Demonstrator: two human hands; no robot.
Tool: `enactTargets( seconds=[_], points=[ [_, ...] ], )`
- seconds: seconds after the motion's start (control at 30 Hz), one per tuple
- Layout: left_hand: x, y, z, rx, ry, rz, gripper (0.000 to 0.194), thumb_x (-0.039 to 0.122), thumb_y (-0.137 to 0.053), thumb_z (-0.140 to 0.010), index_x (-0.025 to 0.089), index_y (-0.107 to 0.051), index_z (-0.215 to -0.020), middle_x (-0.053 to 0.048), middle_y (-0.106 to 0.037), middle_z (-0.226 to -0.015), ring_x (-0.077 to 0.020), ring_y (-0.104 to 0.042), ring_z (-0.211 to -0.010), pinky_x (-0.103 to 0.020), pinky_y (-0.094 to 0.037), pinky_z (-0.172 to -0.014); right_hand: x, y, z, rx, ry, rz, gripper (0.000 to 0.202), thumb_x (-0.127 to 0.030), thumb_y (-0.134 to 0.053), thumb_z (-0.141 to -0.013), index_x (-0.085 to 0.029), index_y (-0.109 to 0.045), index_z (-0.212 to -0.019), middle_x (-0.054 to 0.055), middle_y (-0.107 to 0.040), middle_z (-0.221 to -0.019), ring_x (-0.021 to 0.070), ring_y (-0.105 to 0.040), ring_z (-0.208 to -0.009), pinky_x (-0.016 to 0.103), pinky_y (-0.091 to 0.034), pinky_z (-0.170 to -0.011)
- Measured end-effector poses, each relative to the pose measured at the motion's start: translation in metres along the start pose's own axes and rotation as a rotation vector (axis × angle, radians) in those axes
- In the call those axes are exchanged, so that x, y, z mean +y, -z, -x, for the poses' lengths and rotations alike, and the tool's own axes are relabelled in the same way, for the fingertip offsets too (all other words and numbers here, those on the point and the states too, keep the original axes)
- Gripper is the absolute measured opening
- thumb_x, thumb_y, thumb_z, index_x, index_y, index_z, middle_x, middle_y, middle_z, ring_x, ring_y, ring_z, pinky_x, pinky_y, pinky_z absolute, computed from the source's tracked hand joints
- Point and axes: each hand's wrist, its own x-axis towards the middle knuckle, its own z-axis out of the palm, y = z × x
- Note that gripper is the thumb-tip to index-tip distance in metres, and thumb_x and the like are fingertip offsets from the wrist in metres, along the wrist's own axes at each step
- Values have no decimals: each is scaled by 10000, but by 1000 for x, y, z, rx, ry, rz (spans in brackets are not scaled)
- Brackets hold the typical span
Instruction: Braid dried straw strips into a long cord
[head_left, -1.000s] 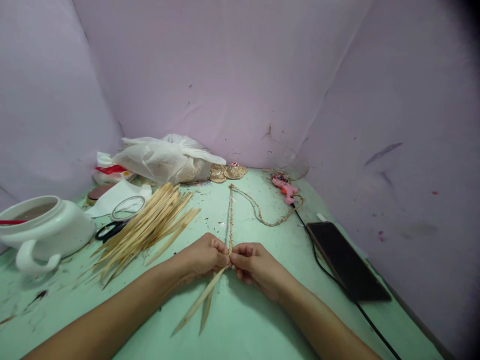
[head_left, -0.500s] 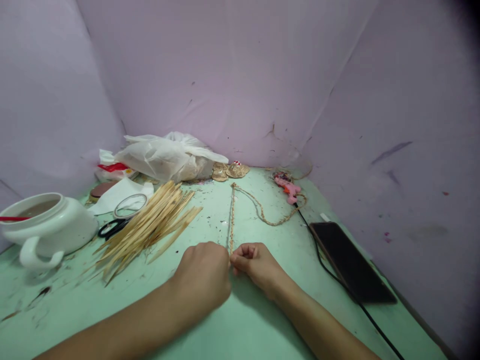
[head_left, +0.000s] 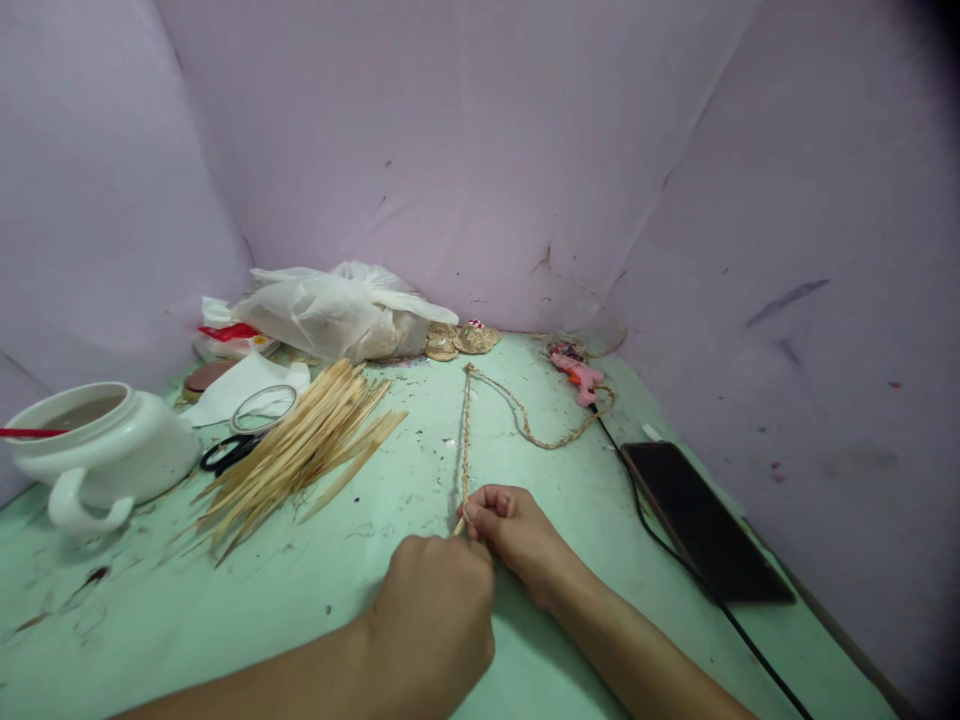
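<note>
Centrally, a braided cord (head_left: 466,430) is running to the right hand (head_left: 514,530)

The right hand is pinching the cord's near end between thumb and fingertips, its fingers curling closed. Just beside it, nearer the wearer, the left hand (head_left: 435,610) is turning its back to the camera and closing into a fist. A pale strip (head_left: 459,526) is showing between the 2 hands and leading into the left; its fingertips are hidden, so that hold is probably a pinch, though its exact form is unclear.

The braided cord is lying along the green surface (head_left: 420,450), bending at its far end and curving right toward a pink glue gun (head_left: 583,380). A black cable (head_left: 664,545) is trailing from the gun past a dark phone (head_left: 697,520).

On the left, a bundle of dry strips (head_left: 307,430) is lying partly over black-handled scissors (head_left: 219,456), near a white pot (head_left: 154,450) with a red stick (head_left: 30,433) resting across its rim. Farther back, a white plastic bag (head_left: 322,312) is sitting near the wall (head_left: 450,150), beside some woven pieces (head_left: 476,341).
</note>
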Motion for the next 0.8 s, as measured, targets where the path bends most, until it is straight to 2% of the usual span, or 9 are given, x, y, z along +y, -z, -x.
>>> enactTargets(
  seconds=[0.1,0.13,0.23,0.3,0.37,0.43,0.6,0.67,0.8],
  points=[
    [-15,20,-11,227,176,317,273,253,-403,-761,172,-581,-950,-77,-625,-751,-175,-585,-656,-293,-429,-627,0,2,-1,-27,24,19,145,-214,-538,-625,-142,-476,-515,-42,-426,-426,48,-324,-407,196,-228,-425],
    [-20,24,-17,231,267,473,322,251,-414,-753,182,-528,-1046,-57,-622,-759,-135,-568,-569,-261,-427,-573,0,2,-1,-32,35,31,162,-216,-539,-630,-141,-472,-502,-47,-407,-414,44,-305,-401,196,-215,-421],
    [-32,22,-31,-102,472,941,429,236,-442,-715,121,-439,-1128,-13,-571,-600,-90,-449,-340,-215,-342,-359,0,2,0,-45,47,41,183,-219,-546,-634,-139,-464,-491,-56,-370,-390,38,-268,-383,196,-186,-411],
    [-36,15,-36,-304,469,1158,292,245,-466,-691,74,-537,-917,-3,-521,-515,-83,-425,-324,-198,-310,-314,-1,2,0,-69,46,10,153,-219,-550,-630,-139,-473,-524,-43,-417,-413,45,-316,-394,193,-209,-417],
    [-38,9,-39,-368,413,1239,185,266,-498,-667,87,-541,-667,2,-483,-454,-74,-416,-325,-182,-303,-304,-3,3,-1,-95,46,18,135,-213,-549,-628,-139,-476,-543,-28,-460,-442,52,-351,-412,190,-228,-425],
    [-40,6,-40,-374,387,1203,184,267,-507,-650,114,-494,-549,17,-436,-377,-71,-384,-296,-176,-287,-294,-6,6,-2,-133,69,87,136,-199,-535,-637,-137,-472,-534,-25,-466,-451,48,-336,-415,190,-225,-426],
    [-39,3,-42,-372,382,949,186,240,-424,-652,166,-422,-481,30,-368,-289,-94,-340,-265,-204,-264,-314,-9,17,-1,-215,178,396,110,-172,-472,-681,-133,-518,-590,-12,-496,-519,59,-348,-456,194,-251,-452],
    [-38,-1,-42,-278,351,748,181,220,-413,-627,175,-393,-453,40,-329,-296,-90,-328,-292,-209,-239,-348,-8,19,3,-123,292,623,106,-167,-458,-693,-142,-550,-646,-2,-526,-557,77,-393,-494,201,-263,-469],
    [-37,-12,-41,36,222,413,158,151,-423,-532,163,-358,-389,37,-292,-379,-74,-302,-414,-223,-171,-421,-8,15,14,52,496,1051,154,-114,-435,-687,-158,-583,-683,28,-573,-634,108,-473,-568,223,-272,-514]
  ],
)
